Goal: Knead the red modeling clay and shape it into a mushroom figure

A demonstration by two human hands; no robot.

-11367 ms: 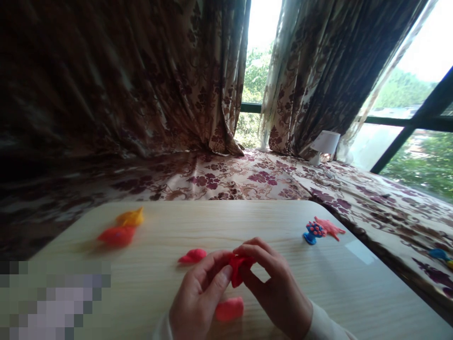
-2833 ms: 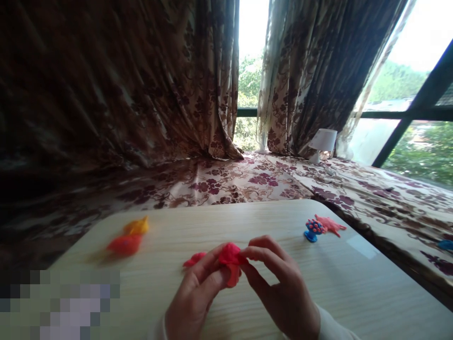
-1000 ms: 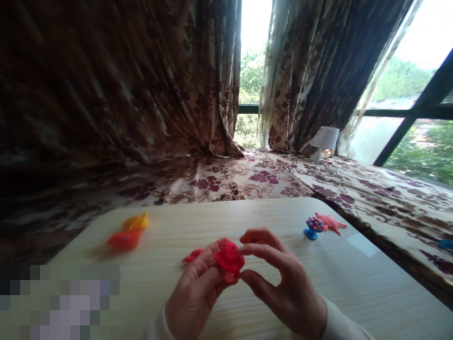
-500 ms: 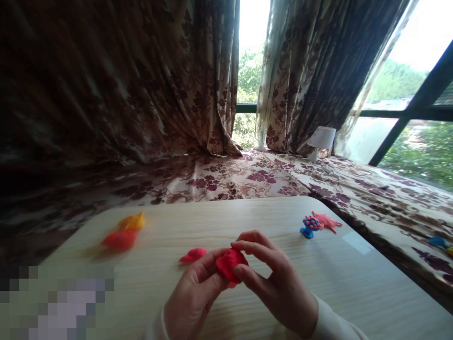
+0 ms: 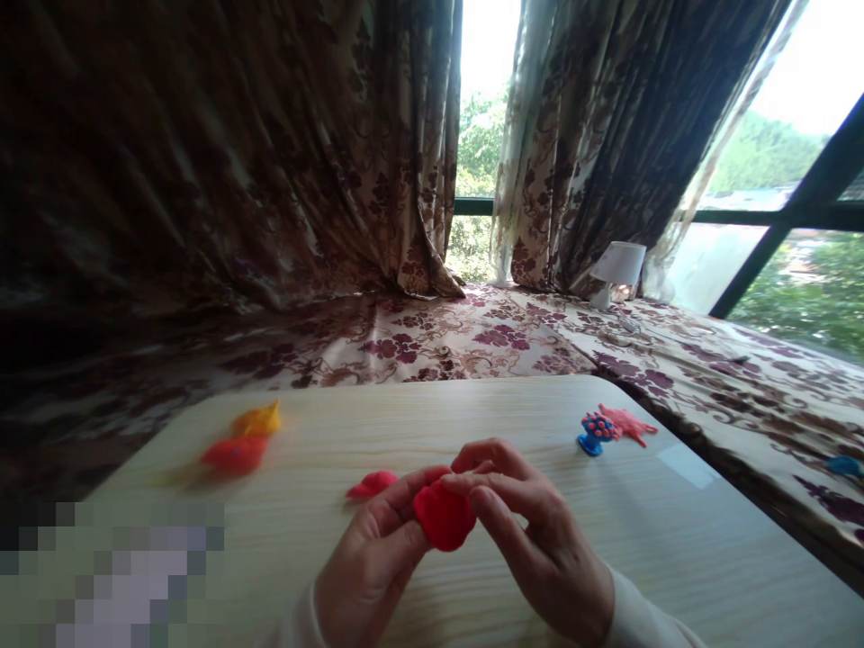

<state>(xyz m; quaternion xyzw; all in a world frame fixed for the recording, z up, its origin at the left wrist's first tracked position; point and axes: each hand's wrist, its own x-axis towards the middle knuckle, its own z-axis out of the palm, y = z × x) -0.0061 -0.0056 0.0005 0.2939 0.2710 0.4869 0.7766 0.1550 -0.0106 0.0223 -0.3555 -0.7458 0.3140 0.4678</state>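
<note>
A flattened piece of red modelling clay (image 5: 445,519) is between my hands, above the near half of the table. My left hand (image 5: 378,549) pinches its left edge between thumb and fingers. The fingertips of my right hand (image 5: 540,522) press on its upper right rim, with the thumb against the right side. Just beyond my left fingers, another lump of red-pink clay (image 5: 373,484) lies on the tabletop, partly covered by the hand.
The pale wooden table (image 5: 405,409) bears an orange-red clay lump (image 5: 235,453) and a yellow one (image 5: 257,418) at left. A blue clay piece with pink dots (image 5: 597,434) and a spiky pink clay shape (image 5: 631,423) are at right. A white lamp (image 5: 619,264) stands behind.
The red clay has turned so its broad flat face shows more. My right fingers have shifted to its upper rim, and the thumb has lifted off its face. The view has swung slightly.
</note>
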